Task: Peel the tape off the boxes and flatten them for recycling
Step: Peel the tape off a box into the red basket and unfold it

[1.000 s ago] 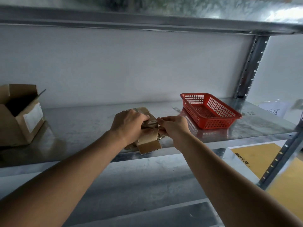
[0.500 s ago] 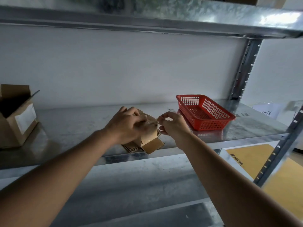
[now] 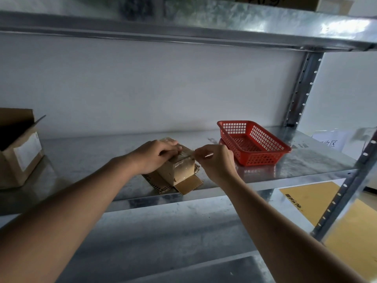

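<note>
A small brown cardboard box sits near the front edge of the metal shelf, its lower flaps spread flat on the shelf. My left hand lies on top of the box and holds it down, fingers curled over its top. My right hand is just right of the box and pinches a strip of clear tape that stretches from the box top to its fingertips. A larger open cardboard box with a white label stands at the far left.
A red plastic basket stands on the shelf right of my right hand. A steel upright rises at the back right, another at the front right. A lower shelf lies below; yellow sheets lie beyond it at right.
The box now sits squarely on the shelf with its flaps spread. My right hand has pulled right and up, drawing a strip of tape off the box top. My left hand stays on top.
</note>
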The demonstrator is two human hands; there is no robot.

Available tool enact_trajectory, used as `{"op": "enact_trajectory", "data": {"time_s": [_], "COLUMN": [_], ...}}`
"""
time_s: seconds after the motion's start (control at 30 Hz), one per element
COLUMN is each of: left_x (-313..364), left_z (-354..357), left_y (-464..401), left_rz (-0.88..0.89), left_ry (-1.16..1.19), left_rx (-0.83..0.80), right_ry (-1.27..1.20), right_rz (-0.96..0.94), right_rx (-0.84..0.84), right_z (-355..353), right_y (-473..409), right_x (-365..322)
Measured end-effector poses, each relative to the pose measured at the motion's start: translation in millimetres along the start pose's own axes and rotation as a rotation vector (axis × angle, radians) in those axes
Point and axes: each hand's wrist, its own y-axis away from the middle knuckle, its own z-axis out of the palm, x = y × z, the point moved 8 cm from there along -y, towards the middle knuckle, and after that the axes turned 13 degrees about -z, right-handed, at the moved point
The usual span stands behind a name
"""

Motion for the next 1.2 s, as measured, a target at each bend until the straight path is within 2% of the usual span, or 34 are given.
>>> {"op": "enact_trajectory", "data": {"time_s": [0.1, 0.3, 0.47, 0.7, 0.9, 1.03, 1.2], "left_x": [-1.6, -3.5, -4.5, -4.9, -5.4, -6.9, -7.1], "left_z": [1.4, 3.9, 5.0, 5.3, 5.1, 7.1, 8.1], "left_y": [-0.8, -3.0, -4.6, -2.8, -6.5, -4.9, -6.5], "left_rz": [-0.009, -0.027, -0.032, 0.000, -0.027, -0.031, -0.028], "left_ry": [-0.001, -0.009, -0.004, -0.008, -0.037, 0.047, 0.050], "left_rx": [0.001, 0.045, 0.046, 0.055, 0.031, 0.024, -0.039], "right_ry": [0.040, 0.090, 0.060, -0.153, -0.175, -0.328, -0.276], "right_rz": [-0.022, -0.203, -0.250, -0.055, -0.187, 0.026, 0.091], "right_rx": [-0.046, 0.057, 0.047, 0.049, 0.045, 0.013, 0.102], "right_z": [8.0, 0.7, 3.8, 13.9, 18.4, 20.0, 4.6], "right_y": [0.5, -2.7, -0.3, 5.0, 8.5, 7.5, 10.5], "right_x": [1.6, -14.4, -20.2, -4.4, -29.3, -12.4, -2.1]}}
